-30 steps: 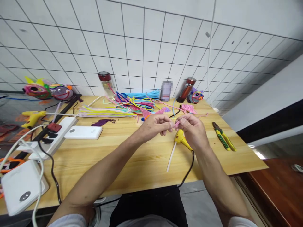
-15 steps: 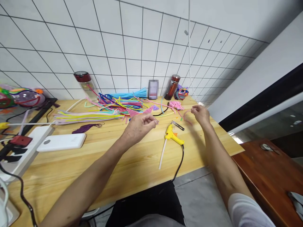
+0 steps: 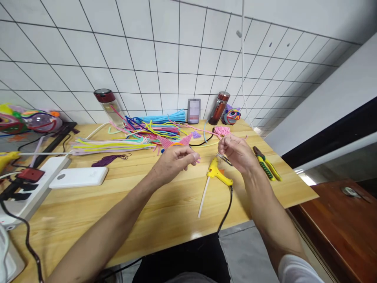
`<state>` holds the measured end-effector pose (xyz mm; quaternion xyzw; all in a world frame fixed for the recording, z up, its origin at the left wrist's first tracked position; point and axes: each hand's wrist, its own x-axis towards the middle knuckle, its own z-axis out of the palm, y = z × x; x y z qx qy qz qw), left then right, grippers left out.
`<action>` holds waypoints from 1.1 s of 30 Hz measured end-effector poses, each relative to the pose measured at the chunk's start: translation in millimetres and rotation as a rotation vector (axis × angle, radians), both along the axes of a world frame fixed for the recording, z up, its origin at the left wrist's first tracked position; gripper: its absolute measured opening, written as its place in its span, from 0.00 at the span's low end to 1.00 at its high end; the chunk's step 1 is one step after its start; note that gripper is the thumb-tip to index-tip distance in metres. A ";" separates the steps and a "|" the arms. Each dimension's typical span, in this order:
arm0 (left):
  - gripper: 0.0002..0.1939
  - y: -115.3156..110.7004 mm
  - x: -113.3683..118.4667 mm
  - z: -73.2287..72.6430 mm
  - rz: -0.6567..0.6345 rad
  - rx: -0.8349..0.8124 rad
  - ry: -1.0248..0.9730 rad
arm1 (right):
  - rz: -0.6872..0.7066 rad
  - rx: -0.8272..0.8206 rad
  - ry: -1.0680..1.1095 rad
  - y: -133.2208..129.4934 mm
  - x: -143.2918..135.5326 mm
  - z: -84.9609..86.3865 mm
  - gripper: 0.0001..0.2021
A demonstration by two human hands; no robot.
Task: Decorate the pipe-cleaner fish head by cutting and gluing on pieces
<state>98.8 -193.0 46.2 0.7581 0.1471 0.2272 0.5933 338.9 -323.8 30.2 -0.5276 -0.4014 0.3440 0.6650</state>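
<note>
Both hands [image 3: 206, 155] pinch pink pipe cleaner [image 3: 196, 160] above glue gun [image 3: 218, 175] — no legible writing

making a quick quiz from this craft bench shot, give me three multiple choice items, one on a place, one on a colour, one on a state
1. Where does the glue gun lie?
A. on the wooden table, below the right hand
B. on the power strip
C. on the brown floor

2. What colour are the handles of the pliers?
A. red and white
B. green and yellow
C. plain black

3. How is the left hand?
A. flat on the table
B. gripping a bottle
C. raised, fingertips pinched together

Answers:
1 A: it rests on the table under the right hand.
2 B: green grips with yellow edges show.
3 C: it hovers above the table with fingers pinched, seemingly on a small pink piece.
</note>
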 end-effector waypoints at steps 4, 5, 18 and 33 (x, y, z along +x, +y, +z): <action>0.11 -9.8 4.0 -6.8 -0.001 0.020 0.034 | 0.105 0.000 0.039 -1.1 -48.9 8.7 0.22; 0.10 -12.3 4.7 -8.1 0.019 0.031 0.024 | 0.109 -0.009 0.026 -0.8 -55.0 6.9 0.22; 0.06 -23.6 6.3 -9.9 0.169 0.283 -0.020 | 0.014 -0.047 -0.170 6.3 -66.3 -26.6 0.20; 0.06 -10.7 4.0 -6.0 0.148 0.448 0.016 | 0.256 -0.016 0.067 7.8 -63.4 -28.5 0.27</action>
